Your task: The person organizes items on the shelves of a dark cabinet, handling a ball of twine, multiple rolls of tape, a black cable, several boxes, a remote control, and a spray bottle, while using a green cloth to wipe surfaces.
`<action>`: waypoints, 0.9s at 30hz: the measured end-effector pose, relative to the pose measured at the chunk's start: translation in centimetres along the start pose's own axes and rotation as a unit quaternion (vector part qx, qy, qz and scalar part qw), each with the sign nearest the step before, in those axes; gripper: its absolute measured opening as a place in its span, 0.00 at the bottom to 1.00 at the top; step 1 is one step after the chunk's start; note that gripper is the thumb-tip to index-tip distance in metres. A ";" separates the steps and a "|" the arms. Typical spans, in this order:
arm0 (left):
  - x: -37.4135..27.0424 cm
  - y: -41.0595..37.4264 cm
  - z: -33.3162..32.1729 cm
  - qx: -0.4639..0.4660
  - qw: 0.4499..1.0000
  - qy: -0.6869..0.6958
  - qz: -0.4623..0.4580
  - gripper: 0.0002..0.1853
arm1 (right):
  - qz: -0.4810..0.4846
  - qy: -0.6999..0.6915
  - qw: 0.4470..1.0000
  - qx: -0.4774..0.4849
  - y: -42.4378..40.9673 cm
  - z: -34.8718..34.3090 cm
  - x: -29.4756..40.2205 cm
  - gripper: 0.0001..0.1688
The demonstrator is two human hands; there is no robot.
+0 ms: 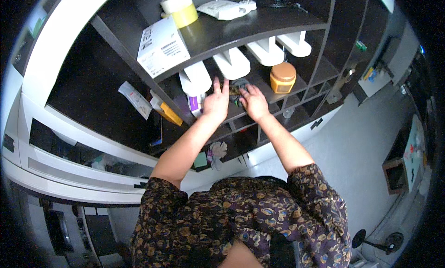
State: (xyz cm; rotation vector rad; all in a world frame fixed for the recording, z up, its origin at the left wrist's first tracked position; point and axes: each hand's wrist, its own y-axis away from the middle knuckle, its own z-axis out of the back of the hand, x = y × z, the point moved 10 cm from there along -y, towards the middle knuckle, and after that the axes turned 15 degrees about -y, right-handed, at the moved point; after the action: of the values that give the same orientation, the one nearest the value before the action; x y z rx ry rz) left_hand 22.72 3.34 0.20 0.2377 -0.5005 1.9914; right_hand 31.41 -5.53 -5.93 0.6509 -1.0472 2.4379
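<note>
Both my hands reach into a dark wooden shelf unit. My left hand (216, 102) has its fingers extended beside a white and purple box (195, 104), under the white rounded pieces (231, 63) that jut out below the upper board. My right hand (255, 102) rests with bent fingers on a dark, crumpled cloth-like bundle (239, 85); whether it grips the bundle is unclear. An orange jar with a brown lid (283, 78) stands to the right of my right hand.
The upper board (222, 35) carries a white box (162, 47), tape rolls (180, 10), a plastic packet (222, 9) and black cable (278, 0). At left lie a white packet (135, 99) and a yellow-orange item (169, 114). Gloves (217, 151) sit in a lower compartment.
</note>
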 end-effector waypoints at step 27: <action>0.2 -0.9 1.7 -0.036 0.998 0.054 0.015 0.25 | 0.096 -0.056 0.993 0.043 4.2 2.1 1.9 0.16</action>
State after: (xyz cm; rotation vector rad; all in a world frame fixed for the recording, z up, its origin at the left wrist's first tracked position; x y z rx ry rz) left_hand 23.31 3.11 2.07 0.0774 -0.5087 1.9982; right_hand 28.18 -9.42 -5.91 0.7536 -1.0976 2.6527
